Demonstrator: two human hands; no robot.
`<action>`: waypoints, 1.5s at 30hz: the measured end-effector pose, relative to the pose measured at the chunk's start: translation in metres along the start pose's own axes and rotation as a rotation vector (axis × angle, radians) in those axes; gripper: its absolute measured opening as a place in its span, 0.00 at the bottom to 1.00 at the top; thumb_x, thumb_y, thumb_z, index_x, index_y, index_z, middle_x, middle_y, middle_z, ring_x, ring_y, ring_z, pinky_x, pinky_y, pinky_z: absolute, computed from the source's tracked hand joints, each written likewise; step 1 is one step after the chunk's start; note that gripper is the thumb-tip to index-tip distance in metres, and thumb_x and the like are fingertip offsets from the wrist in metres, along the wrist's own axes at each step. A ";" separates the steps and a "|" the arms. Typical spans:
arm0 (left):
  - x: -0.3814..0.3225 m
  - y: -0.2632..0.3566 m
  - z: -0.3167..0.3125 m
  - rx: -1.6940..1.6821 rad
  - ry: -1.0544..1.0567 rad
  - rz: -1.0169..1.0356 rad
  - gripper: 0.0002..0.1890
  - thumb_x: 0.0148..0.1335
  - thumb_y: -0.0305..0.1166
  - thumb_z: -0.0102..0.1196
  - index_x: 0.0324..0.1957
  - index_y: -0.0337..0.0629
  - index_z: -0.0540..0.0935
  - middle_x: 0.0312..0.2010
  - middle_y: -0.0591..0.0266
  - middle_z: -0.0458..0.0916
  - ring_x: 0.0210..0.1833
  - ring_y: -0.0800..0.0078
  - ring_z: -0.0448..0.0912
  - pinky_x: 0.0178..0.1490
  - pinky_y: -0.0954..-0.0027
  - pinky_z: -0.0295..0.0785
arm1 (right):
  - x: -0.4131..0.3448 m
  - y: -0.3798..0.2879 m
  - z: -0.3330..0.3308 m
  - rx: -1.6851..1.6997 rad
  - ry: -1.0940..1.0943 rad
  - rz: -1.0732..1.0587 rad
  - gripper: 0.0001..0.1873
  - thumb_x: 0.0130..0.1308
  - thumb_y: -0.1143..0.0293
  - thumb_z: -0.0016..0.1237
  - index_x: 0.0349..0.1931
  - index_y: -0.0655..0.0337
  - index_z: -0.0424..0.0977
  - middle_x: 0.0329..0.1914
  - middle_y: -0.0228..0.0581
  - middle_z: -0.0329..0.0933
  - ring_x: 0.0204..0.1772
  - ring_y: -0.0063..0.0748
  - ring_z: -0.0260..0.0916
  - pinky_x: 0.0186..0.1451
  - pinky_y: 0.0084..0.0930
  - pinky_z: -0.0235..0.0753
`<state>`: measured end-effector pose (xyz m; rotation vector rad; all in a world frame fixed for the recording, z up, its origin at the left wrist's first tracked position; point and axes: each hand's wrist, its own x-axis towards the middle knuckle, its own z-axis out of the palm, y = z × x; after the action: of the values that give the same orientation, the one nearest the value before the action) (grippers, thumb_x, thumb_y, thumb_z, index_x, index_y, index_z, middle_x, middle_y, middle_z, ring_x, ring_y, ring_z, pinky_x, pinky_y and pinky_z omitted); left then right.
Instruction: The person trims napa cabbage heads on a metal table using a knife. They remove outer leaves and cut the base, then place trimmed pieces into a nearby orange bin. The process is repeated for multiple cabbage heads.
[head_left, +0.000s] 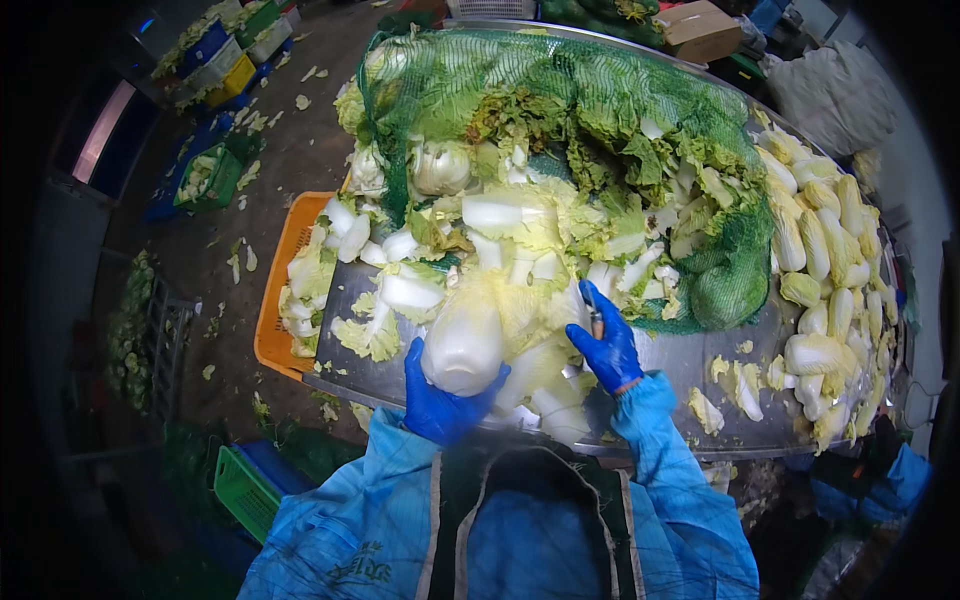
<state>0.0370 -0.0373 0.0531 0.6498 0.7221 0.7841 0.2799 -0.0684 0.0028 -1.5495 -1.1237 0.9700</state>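
Observation:
My left hand (454, 401), in a blue glove, cups the base of a napa cabbage (466, 341) whose pale root end points towards me. In my right hand (609, 345), also gloved in blue, is a small knife (597, 322); its handle shows between thumb and fingers, while most of the blade is hard to make out. That hand is to the right of the cabbage, apart from it. Loose cabbage leaves (491, 215) lie heaped beyond the cabbage and around it on the metal table (675, 375).
Green mesh netting (652, 82) with untrimmed cabbages spreads across the table's far side. Trimmed cabbages (817, 247) are piled at the right. An orange crate (281, 300) of leaves stands against the left edge. A green crate (244, 491) sits on the floor at lower left.

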 end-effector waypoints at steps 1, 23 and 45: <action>-0.001 0.000 0.002 0.098 -0.027 -0.012 0.35 0.63 0.55 0.43 0.65 0.45 0.59 0.61 0.55 0.66 0.61 0.59 0.67 0.65 0.52 0.59 | -0.005 -0.016 -0.002 0.033 -0.010 -0.056 0.37 0.54 0.73 0.58 0.65 0.63 0.58 0.66 0.46 0.62 0.66 0.36 0.60 0.68 0.30 0.57; 0.092 0.007 0.001 1.522 -0.348 0.501 0.51 0.26 0.47 0.75 0.58 0.37 0.69 0.45 0.47 0.77 0.46 0.50 0.76 0.51 0.55 0.70 | -0.037 0.012 0.017 0.337 0.207 0.291 0.16 0.60 0.64 0.55 0.45 0.58 0.69 0.28 0.37 0.70 0.22 0.27 0.65 0.24 0.25 0.67; 0.103 -0.036 -0.063 1.344 -0.272 -0.029 0.52 0.27 0.44 0.75 0.58 0.36 0.66 0.51 0.45 0.72 0.55 0.51 0.70 0.59 0.57 0.65 | -0.060 0.043 0.063 -0.363 -0.069 0.264 0.08 0.64 0.66 0.42 0.39 0.57 0.62 0.29 0.52 0.74 0.34 0.56 0.73 0.33 0.46 0.70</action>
<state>0.0540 0.0409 -0.0444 1.8986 0.9523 0.0610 0.2138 -0.1163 -0.0494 -2.0098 -1.2130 1.0398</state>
